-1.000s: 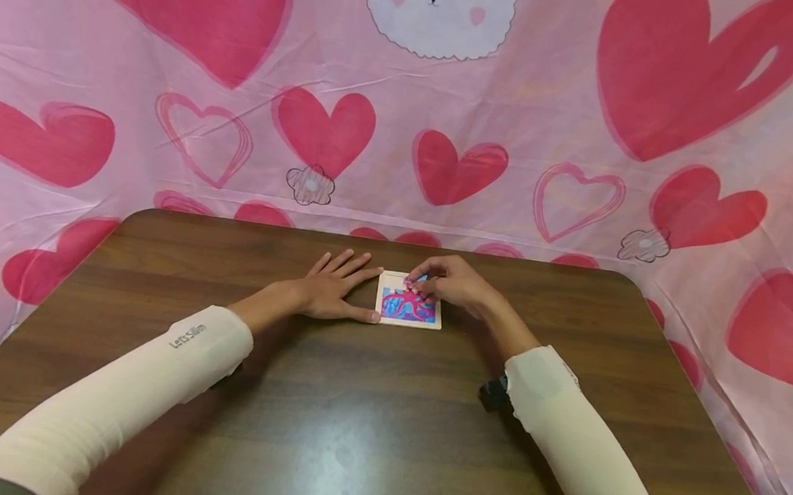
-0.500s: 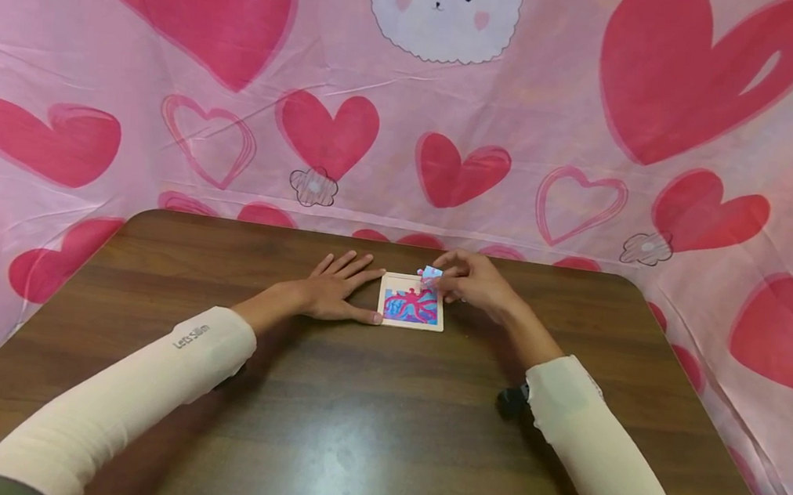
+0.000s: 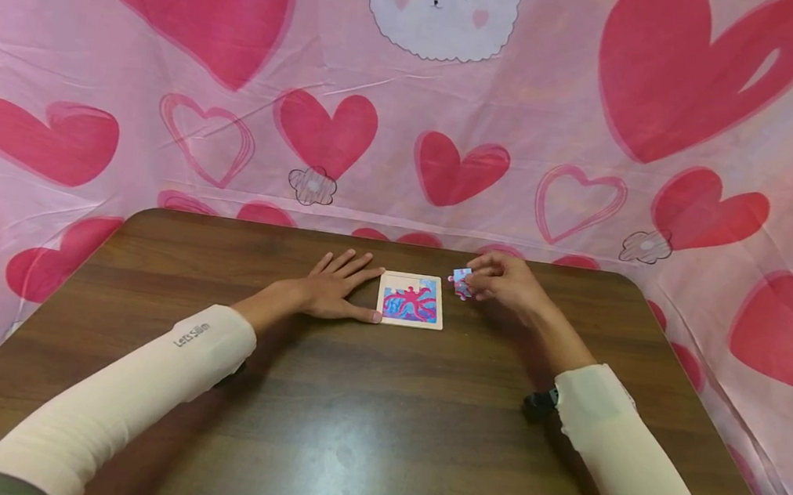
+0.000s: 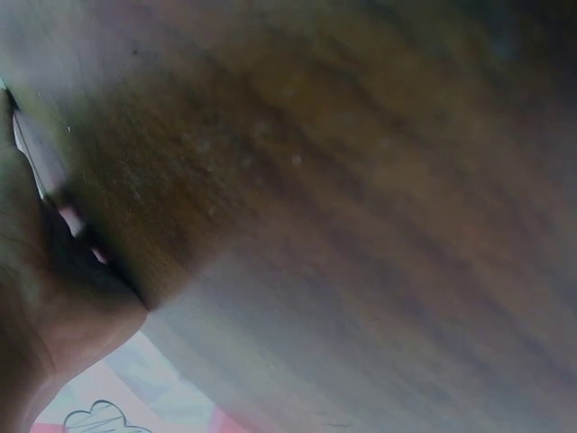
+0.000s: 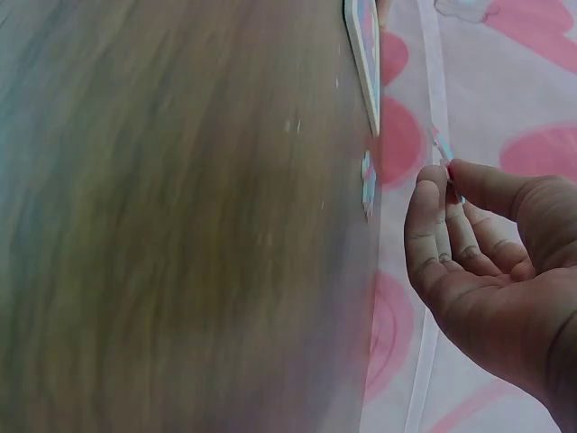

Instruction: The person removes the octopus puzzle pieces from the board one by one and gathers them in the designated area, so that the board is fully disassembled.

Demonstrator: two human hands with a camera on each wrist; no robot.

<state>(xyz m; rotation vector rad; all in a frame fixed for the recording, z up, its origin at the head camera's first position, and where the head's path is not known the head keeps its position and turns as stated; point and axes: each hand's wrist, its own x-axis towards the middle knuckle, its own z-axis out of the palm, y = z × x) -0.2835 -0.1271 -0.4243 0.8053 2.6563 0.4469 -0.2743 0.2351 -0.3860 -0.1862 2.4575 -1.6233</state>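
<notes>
A small framed jigsaw puzzle (image 3: 442,305) with a pink octopus on blue lies on the table. Bare wood shows in the upper left and middle of its frame. My left hand (image 3: 332,293) lies flat, fingers spread, thumb and index fingertips at the frame's left edge. Just right of the frame, my right hand (image 3: 509,285) pinches a blue-and-pink puzzle piece (image 3: 461,274) between thumb and fingers. In the right wrist view that piece (image 5: 443,144) shows nearly edge-on above the table, and another piece (image 5: 368,185) lies near the frame. The left wrist view catches only part of the left hand (image 4: 54,298).
The brown wooden table (image 3: 326,399) has its far edge close behind the puzzle. A pink cloth (image 3: 397,82) printed with hearts hangs behind and at both sides. A dark wrist device (image 3: 540,406) sits under the right sleeve.
My right hand has moved right from over the puzzle's upper part, carrying the puzzle piece past the frame's right edge. The left hand stays at the frame.
</notes>
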